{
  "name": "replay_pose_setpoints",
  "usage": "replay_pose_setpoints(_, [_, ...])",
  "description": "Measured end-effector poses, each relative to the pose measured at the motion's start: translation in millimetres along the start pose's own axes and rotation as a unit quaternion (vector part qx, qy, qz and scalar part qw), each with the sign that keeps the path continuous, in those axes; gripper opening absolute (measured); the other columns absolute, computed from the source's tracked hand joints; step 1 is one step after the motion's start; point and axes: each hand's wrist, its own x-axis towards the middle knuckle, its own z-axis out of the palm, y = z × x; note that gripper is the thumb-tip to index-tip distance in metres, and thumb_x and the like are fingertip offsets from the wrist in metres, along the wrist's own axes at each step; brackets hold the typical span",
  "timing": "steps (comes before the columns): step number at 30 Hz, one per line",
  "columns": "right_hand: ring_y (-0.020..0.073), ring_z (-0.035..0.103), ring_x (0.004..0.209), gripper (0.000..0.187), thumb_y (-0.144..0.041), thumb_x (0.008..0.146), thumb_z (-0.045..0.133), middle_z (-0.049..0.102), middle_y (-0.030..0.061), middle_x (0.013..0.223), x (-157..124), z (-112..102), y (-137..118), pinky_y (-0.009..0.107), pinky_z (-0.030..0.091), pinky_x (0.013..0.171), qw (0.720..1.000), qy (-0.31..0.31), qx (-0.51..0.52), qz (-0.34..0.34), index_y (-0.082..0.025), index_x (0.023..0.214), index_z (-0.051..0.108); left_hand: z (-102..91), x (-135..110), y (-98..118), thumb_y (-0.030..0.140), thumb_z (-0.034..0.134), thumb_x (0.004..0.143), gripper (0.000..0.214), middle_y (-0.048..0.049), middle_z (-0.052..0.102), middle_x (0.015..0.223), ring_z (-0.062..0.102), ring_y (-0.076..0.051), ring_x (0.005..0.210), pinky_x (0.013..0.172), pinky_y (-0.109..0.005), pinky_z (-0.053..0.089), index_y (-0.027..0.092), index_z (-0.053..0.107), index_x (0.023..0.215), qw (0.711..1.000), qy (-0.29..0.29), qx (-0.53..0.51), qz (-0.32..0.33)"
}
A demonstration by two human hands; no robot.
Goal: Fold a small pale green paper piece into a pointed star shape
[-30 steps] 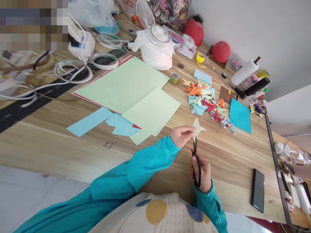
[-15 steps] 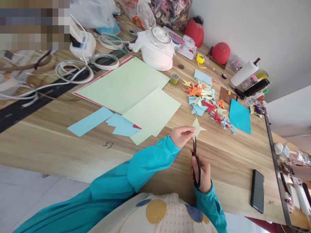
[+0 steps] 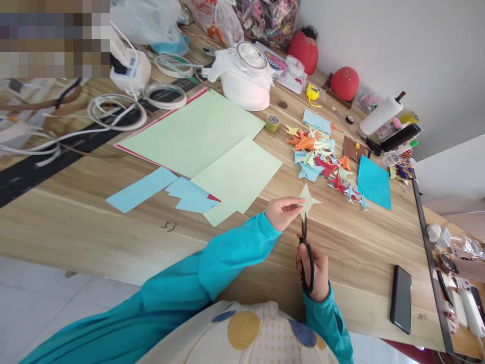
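Note:
Pinched in the fingers of my left hand (image 3: 285, 212) is a pale green four-pointed paper star (image 3: 308, 200). My right hand (image 3: 316, 268) grips black-handled scissors (image 3: 309, 263), blades pointing away from me. Their tips meet the star's near point; whether they are cutting into it I cannot tell. Beyond the star lies a pile of folded paper stars (image 3: 312, 151) in orange, red, blue and pale green. Pale green paper sheets (image 3: 238, 174) rest to the left, partly over a notched blue paper scrap (image 3: 191, 196). A blue paper strip (image 3: 142, 189) lies beside that scrap.
A phone (image 3: 400, 298) lies near the right edge of the table. A turquoise square (image 3: 374, 182) sits right of the pile. White cable coils (image 3: 115, 112) and a power adapter (image 3: 132, 71) occupy the left. Behind are a white tape-topped bundle (image 3: 246, 86) and a yellow tape measure (image 3: 312, 92).
The scissor blades look slightly closer together at the star's near point. Both hands and the star stay in nearly the same place.

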Motion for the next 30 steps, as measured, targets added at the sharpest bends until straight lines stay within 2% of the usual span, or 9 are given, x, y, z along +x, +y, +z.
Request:
replay_pose_setpoints(6, [0.0053,0.032,0.03,0.052,-0.048,0.077,0.05,0.036,-0.0071,0.042,-1.5,-0.1,-1.8,0.018,0.026,0.028,1.0,-0.005,0.013,0.003,-0.01,0.112,0.053,0.6,0.0,0.1,0.028,0.069,0.059,0.029,-0.009,0.068,0.081,0.061,-0.014,0.065,0.062,-0.024,0.054,0.01,0.069,0.081,1.0,0.006,-0.023,-0.016])
replay_pose_setpoints(11, [0.0044,0.031,0.03,0.05,-0.047,0.077,0.051,0.037,-0.0068,0.044,-1.7,-0.3,-2.4,0.017,0.025,0.029,1.0,-0.01,0.019,-0.003,-0.01,0.111,0.053,0.0,0.6,0.7,0.026,0.07,0.059,0.028,-0.0077,0.068,0.074,0.061,-0.013,0.062,0.06,-0.024,0.054,0.009,0.068,0.082,0.999,0.005,-0.025,-0.038])
replay_pose_setpoints(21, [0.0051,0.032,0.03,0.052,-0.049,0.077,0.05,0.036,-0.0069,0.043,-1.4,0.1,-3.0,0.017,0.026,0.028,1.0,-0.01,0.019,0.001,-0.01,0.111,0.054,0.0,0.1,-1.1,0.027,0.068,0.06,0.028,-0.0088,0.067,0.081,0.06,-0.013,0.065,0.06,-0.023,0.053,0.01,0.069,0.082,1.0,0.003,-0.011,-0.014])
replay_pose_setpoints(30, [0.0051,0.032,0.031,0.052,-0.049,0.076,0.051,0.037,-0.007,0.043,-1.0,-0.4,-1.1,0.017,0.026,0.029,0.999,-0.014,0.029,0.003,-0.011,0.112,0.054,0.9,-0.1,0.5,0.025,0.068,0.06,0.026,-0.0076,0.067,0.077,0.059,-0.011,0.061,0.057,-0.022,0.053,0.01,0.069,0.081,1.0,0.01,-0.014,-0.023])
